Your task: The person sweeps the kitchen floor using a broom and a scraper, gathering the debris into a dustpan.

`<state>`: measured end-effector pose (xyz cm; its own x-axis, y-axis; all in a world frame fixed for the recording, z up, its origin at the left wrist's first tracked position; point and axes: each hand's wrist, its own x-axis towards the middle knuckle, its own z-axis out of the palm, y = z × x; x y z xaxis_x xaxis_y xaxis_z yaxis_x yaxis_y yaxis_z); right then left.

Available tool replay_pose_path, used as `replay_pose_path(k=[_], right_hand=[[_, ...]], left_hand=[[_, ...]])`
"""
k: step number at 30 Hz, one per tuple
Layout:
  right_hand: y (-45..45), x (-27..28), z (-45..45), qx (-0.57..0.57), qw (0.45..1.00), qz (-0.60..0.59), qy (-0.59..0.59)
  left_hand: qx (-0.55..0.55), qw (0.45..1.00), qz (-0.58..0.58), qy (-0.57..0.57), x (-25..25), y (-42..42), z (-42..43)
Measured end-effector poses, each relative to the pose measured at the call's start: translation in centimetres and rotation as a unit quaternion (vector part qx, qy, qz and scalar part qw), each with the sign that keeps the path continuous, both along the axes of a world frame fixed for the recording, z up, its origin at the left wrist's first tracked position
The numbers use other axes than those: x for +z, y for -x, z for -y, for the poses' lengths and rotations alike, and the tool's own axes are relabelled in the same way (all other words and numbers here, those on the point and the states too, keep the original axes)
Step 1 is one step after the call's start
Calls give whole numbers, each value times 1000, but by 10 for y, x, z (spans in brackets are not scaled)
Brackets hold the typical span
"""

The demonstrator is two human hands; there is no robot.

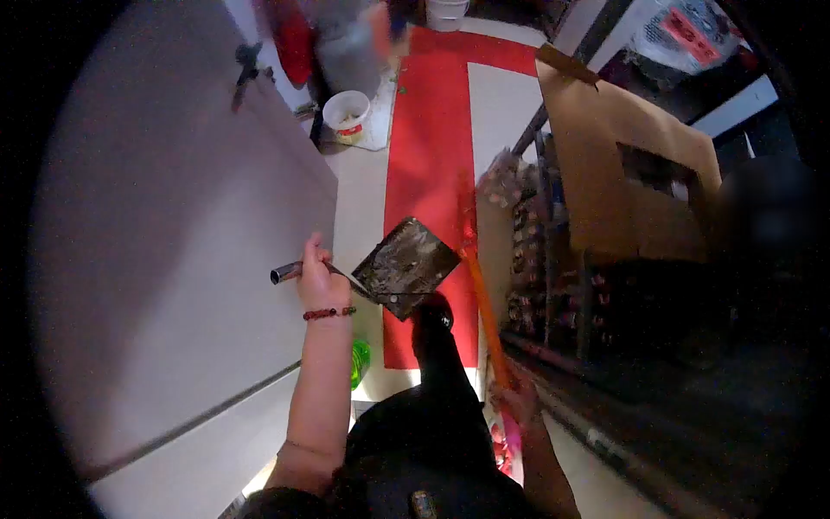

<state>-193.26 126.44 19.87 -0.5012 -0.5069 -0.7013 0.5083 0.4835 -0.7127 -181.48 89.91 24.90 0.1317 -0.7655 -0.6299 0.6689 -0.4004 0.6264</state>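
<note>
My left hand (322, 284) is closed around the short tubular handle of a dustpan (406, 264). The pan is dark, flat and grimy, and sits above the red floor strip, just ahead of my shoe. At lower right, my dim right hand (516, 400) wraps round a long orange stick (486, 316), which looks like a broom handle. The stick slants forward to the right of the dustpan. Its far end is reddish and blends into the red strip, so I cannot make out its head.
A red strip (428, 130) runs along the pale floor. A white tub (347, 114) stands at far left, beside a grey panel (190, 216). Shelving with a cardboard box (605, 156) lines the right. A green bottle-like object (359, 363) lies by my left forearm; a white bucket (447, 13) is at the back.
</note>
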Motion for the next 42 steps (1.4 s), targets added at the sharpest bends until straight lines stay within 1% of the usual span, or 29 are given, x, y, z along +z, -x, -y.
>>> replay_pose_path(k=[1, 2, 4, 7, 8, 9, 10, 11, 12, 15, 16, 19, 20, 21, 22, 24, 25, 26, 27, 29, 30, 31, 33, 34, 36, 37, 38, 39, 42], right_hand=[[21, -16, 42, 8, 996, 61, 70], [37, -6, 7, 19, 989, 45, 143], [52, 30, 39, -11, 989, 108, 101], [106, 73, 169, -18, 988, 131, 74], [133, 79, 193, -8, 982, 156, 103], [133, 77, 154, 7, 981, 168, 101], [152, 75, 156, -1, 982, 159, 103], [165, 76, 180, -7, 984, 148, 101], [181, 71, 206, 15, 987, 137, 81], [231, 70, 308, -11, 986, 128, 107], [224, 55, 288, -9, 984, 140, 111], [258, 55, 357, 26, 979, 149, 133], [276, 63, 396, 7, 988, 127, 84], [292, 69, 420, -7, 994, 102, 37], [299, 49, 419, 35, 991, 115, 64], [336, 29, 477, 24, 988, 132, 72], [356, 21, 501, 13, 986, 147, 83], [374, 57, 543, 16, 995, 101, 14], [404, 66, 575, 19, 994, 105, 13], [461, 73, 622, 8, 993, 112, 31], [391, 43, 592, 10, 994, 92, 50], [426, 38, 611, 16, 994, 93, 51], [454, 18, 647, 185, 981, 12, -58], [470, -41, 649, 221, 974, -15, -53], [508, -46, 701, 232, 969, -44, -68], [518, -60, 716, 252, 964, -57, -57], [516, -46, 742, 297, 946, -119, -59], [530, -61, 761, 334, 934, -125, -35], [577, -69, 843, 348, 921, -171, -41]], left_hand=[[-6, 1000, 18, -7, -3, 15, 29], [0, 999, 34, 17, 29, 19, -19], [10, 999, 11, 30, 15, 21, -13], [58, 998, 5, 19, 27, 55, 98], [63, 998, 12, 1, 29, 78, 119], [79, 997, 23, 2, 33, 72, 75], [81, 997, 11, 8, 38, 91, 73], [85, 996, -3, 12, 39, 102, 92], [76, 996, 53, -19, 32, 107, 115], [74, 996, 29, -35, 43, 161, 207], [86, 995, 36, -19, 47, 157, 173], [90, 995, 30, -11, 16, 196, 230], [108, 989, 85, -54, -2, 217, 258], [117, 987, 83, -67, -18, 230, 276], [118, 990, 52, -56, -34, 225, 269], [115, 993, -2, -33, -72, 241, 309], [139, 988, 38, -56, -65, 265, 315], [148, 985, 61, -70, -69, 284, 334], [160, 981, 80, -78, -75, 313, 354], [188, 977, 64, -73, -65, 366, 381], [205, 976, 33, -69, -86, 299, 348], [213, 969, 44, -118, -81, 329, 365], [227, 967, 58, -100, -111, 340, 393], [212, 973, 42, -77, -124, 339, 395], [225, 969, 53, -87, -162, 359, 421], [229, 960, 112, -117, -150, 365, 421], [230, 960, 106, -116, -163, 361, 424], [232, 961, 98, -116, -177, 360, 425], [235, 950, 72, -192, -177, 392, 446]])
